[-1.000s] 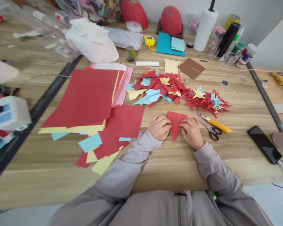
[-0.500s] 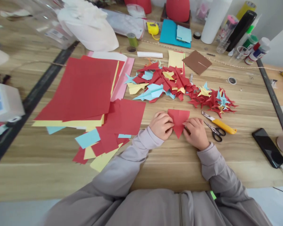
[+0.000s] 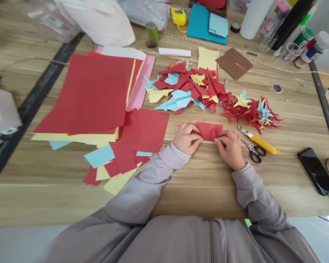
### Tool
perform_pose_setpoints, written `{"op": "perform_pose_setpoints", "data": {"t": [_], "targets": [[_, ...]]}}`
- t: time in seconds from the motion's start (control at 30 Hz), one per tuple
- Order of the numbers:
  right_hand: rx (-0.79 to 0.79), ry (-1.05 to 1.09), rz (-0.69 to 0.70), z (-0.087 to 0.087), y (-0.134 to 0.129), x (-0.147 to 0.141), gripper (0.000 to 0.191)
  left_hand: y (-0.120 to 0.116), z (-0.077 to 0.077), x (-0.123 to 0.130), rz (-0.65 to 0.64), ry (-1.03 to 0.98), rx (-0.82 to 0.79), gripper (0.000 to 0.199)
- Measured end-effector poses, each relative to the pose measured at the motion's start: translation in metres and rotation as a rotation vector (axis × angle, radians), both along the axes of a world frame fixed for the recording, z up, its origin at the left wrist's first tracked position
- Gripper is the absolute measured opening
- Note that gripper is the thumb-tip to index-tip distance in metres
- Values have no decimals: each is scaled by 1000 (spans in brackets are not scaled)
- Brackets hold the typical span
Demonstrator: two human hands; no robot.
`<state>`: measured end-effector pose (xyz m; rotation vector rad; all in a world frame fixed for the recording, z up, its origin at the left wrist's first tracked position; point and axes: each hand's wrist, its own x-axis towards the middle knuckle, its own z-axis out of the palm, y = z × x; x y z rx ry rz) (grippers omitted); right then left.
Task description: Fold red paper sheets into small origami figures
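A small red paper (image 3: 209, 130), folded into a wide rectangle with crease lines, lies on the table in front of me. My left hand (image 3: 186, 138) pinches its left edge, thumb and fingers closed on the lower corner. At the opposite side my right hand (image 3: 230, 147) grips the lower right corner between thumb and forefinger. Just beyond the paper is a heap of folded red, blue and yellow paper planes (image 3: 181, 91). Smaller folded pieces (image 3: 254, 111) are piled to its right. Close to my right hand lie scissors (image 3: 254, 151) and a yellow utility knife (image 3: 263, 143).
Large red sheets (image 3: 90, 95) are stacked at the left, with loose cut papers (image 3: 99, 159) below them. A phone (image 3: 316, 171) with a cable lies at the right. Along the back stand a tape measure (image 3: 178, 17), blue paper (image 3: 199, 25) and a white roll (image 3: 254, 20).
The red paper had a point hanging down toward me; that point is now folded up, leaving a straight lower edge. Both hands have stayed on it, and the view has shifted slightly.
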<state>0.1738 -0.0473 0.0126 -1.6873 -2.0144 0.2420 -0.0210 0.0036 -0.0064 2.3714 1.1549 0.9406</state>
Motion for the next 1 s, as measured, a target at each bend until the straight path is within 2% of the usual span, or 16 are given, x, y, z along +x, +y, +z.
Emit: {"op": "perform_pose_setpoints", "data": {"t": [0.33, 0.67, 1.0], "targets": [[8, -107, -123, -2, 7, -9, 25, -3, -2, 12, 158, 42, -20, 16], [11, -138, -121, -3, 6, -8, 22, -6, 6, 13, 183, 106, -125, 13], [-1, -177, -129, -2, 6, -9, 21, -5, 5, 13, 192, 120, -112, 11]]}}
